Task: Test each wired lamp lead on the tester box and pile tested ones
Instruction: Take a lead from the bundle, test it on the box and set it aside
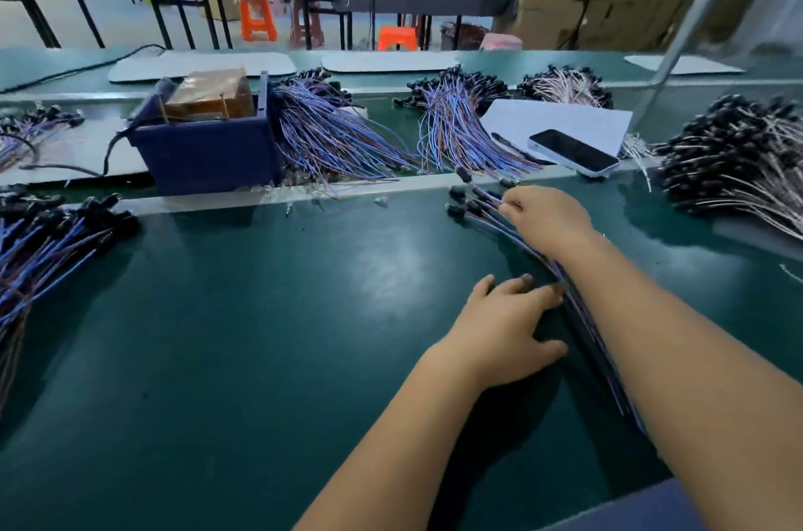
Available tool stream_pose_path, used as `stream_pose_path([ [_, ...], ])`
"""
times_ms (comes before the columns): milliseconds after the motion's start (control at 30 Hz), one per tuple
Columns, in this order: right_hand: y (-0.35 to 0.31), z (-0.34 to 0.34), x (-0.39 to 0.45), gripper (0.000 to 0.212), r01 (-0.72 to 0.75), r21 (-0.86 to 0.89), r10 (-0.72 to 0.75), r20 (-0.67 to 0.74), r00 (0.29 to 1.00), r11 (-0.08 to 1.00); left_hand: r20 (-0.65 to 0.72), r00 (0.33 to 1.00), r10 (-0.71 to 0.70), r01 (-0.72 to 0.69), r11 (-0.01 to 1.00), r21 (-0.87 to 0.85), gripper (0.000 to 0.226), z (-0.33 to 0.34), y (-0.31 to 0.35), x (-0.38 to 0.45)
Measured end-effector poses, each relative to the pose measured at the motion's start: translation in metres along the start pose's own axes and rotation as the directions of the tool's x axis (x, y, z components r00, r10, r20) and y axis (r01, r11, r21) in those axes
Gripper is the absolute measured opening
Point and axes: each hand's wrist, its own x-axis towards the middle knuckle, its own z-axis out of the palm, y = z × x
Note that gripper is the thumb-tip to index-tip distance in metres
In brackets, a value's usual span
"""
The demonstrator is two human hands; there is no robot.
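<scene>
leads, a small bundle of blue and brown wires with black lamp heads, lie on the green table under the right forearm, heads fanned out toward 12 o'clock. right hand rests over the head end with its fingertips at the wires; its grip looks narrow, as if picking one lead out of the bunch, though whether it already pinches one i cannot tell. left hand lies flat with fingers straight, its tips against the tail of the bundle at 3 o'clock of the palm, likely pinning the wires so that one slides free without dragging the rest; its grip is wide and holds nothing.

tester box, dark blue with a brown block inside, stands at 10 o'clock from the hands, well apart, so a picked lead must be carried across to it. piles of blue-wired leads fan out just beside the box at its 3 o'clock, more at 9 o'clock on the table edge, and pale-wired ones at 2 o'clock; which piles are tested i cannot tell. phone rests on a white sheet at 1 o'clock, clear of the working patch
</scene>
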Motion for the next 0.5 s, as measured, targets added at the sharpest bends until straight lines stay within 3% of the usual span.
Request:
stream_pose_path([
  [67, 0.005, 0.004, -0.001, 0.021, -0.037, -0.142, 0.036, -0.007, 0.999, 0.989, -0.003, 1.000, -0.007, 0.006, 1.000, -0.027, 0.058, 0.002, 0.000, 0.002],
  [133, 0.005, 0.011, -0.003, 0.027, -0.054, -0.331, 0.044, -0.040, 0.998, 0.942, -0.044, 0.999, 0.009, -0.015, 0.990, -0.140, 0.044, -0.006, -0.002, 0.002],
  [200, -0.001, 0.018, -0.005, 0.033, -0.065, -0.412, 0.015, -0.122, 0.992, 0.909, -0.116, 0.993, -0.027, -0.007, 0.960, -0.281, 0.030, -0.019, -0.008, -0.002],
  [333, -0.032, 0.025, -0.009, 0.048, 0.015, -0.289, -0.086, -0.235, 0.968, 0.957, -0.282, 0.912, -0.298, 0.144, 0.876, -0.460, 0.020, -0.045, -0.032, -0.014],
  [500, -0.116, 0.030, -0.016, 0.049, 0.178, -0.081, -0.193, -0.256, 0.947, 0.981, -0.476, 0.705, -0.525, 0.183, 0.784, -0.594, 0.029, -0.088, -0.068, -0.041],
])
